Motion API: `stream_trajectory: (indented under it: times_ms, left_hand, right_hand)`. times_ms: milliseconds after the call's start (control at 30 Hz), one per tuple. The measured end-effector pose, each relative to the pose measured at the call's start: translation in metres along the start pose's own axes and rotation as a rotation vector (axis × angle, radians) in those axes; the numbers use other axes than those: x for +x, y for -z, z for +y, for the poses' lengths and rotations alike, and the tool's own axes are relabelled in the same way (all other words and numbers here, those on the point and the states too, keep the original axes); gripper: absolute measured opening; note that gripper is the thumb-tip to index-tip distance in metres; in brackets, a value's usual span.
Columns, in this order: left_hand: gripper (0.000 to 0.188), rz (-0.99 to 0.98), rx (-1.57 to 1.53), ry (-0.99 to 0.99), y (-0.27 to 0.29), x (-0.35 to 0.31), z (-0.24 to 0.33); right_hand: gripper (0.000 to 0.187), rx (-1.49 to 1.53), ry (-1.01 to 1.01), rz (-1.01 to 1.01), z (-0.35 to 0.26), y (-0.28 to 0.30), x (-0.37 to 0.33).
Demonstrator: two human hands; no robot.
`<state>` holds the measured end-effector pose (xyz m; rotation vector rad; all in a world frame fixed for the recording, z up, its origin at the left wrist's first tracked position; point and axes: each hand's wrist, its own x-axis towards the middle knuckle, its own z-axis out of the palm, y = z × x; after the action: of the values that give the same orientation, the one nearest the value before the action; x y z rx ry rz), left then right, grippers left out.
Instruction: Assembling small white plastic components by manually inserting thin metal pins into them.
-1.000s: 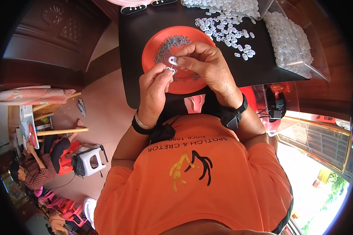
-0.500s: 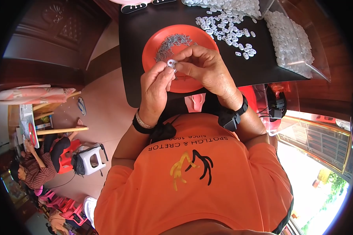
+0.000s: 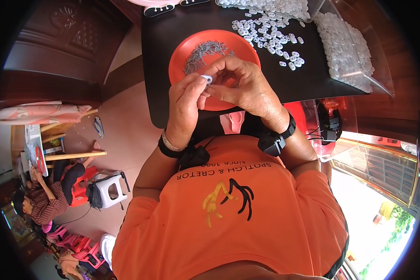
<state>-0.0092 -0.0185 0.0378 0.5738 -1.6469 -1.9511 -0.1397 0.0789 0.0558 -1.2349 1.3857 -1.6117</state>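
Note:
Over the red plate [image 3: 176,56], my left hand [image 3: 184,102] pinches a small white oval plastic piece with holes [image 3: 206,79] between thumb and forefinger. My right hand [image 3: 252,88] is curled beside it, thumb and fingertips closed at the edge of the same piece. Whatever those right fingertips pinch is too small and covered to make out. On the plate under my hands lies a heap of thin grey screw-like pins [image 3: 203,53]; the hands hide part of it.
White oval pieces [image 3: 273,39] like the held one lie scattered on the black table [image 3: 308,84] at the right. A clear bin [image 3: 359,77] full of them stands beyond. A pink object [image 3: 158,9] sits at the far edge. At left, another person [image 3: 49,200] sits by a small table.
The white piece has turned in my left fingertips, from showing its face to being tilted. My right fingers have shifted slightly around it. The plate and loose pieces look the same.

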Motion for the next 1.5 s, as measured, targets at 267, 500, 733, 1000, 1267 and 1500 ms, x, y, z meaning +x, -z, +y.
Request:
stream_trajectory:
  times_ms: [267, 500, 733, 1000, 1267, 1500]
  left_hand:
    - [0.027, 0.152, 0.006, 0.056, -0.010, -0.001, -0.001]
    - [0.026, 0.080, -0.083, 0.017, 0.000, -0.002, -0.002]
    - [0.026, 0.075, -0.028, -0.031, -0.003, 0.000, -0.001]
    - [0.025, 0.096, 0.000, -0.105, -0.004, -0.002, -0.008]
    - [0.027, 0.122, -0.001, -0.116, -0.008, -0.009, -0.004]
    - [0.025, 0.058, 0.035, -0.252, -0.013, -0.019, 0.010]
  right_hand:
    - [0.035, -0.497, 0.236, 0.096, 0.005, -0.010, -0.003]
    - [0.032, -0.550, 0.285, 0.122, 0.006, -0.013, -0.005]
    - [0.019, -0.492, 0.337, 0.128, 0.003, -0.011, -0.003]
    - [0.018, -0.564, 0.408, 0.163, -0.002, -0.012, -0.006]
    - [0.025, -0.635, 0.444, 0.114, -0.005, -0.012, -0.009]
    - [0.023, -0.249, 0.218, 0.082, -0.022, -0.017, -0.022]
